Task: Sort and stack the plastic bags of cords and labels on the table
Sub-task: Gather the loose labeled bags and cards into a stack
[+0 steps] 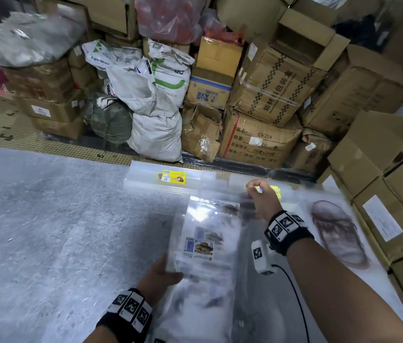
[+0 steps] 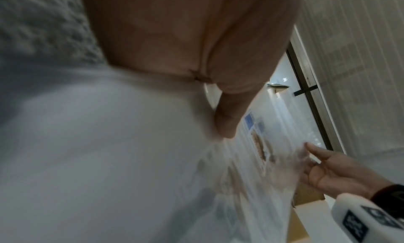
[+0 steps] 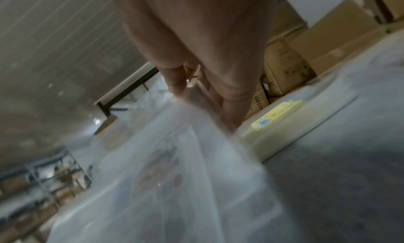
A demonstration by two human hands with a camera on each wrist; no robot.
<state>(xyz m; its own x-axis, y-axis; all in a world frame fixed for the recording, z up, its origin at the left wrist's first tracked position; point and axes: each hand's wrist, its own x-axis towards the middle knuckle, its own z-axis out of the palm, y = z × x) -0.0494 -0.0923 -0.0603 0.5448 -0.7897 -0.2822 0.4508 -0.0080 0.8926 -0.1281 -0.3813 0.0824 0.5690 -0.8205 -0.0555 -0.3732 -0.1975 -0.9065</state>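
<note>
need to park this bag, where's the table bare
The table's whole left half is bare, bordered by the far edge and the clear bag held by the left hand and right hand. Crowded: the yellow-label bags at the far edge, and right of the held bag up to the boxes.

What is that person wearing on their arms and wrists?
Both forearms are bare, with no sleeves. Each wrist carries a black band faced with white squares printed with black pixel-like codes; the left band shows the same pattern. A small white box, also bearing a code square, hangs by the right wrist, and a thin black cable runs back from it along the forearm.
</note>
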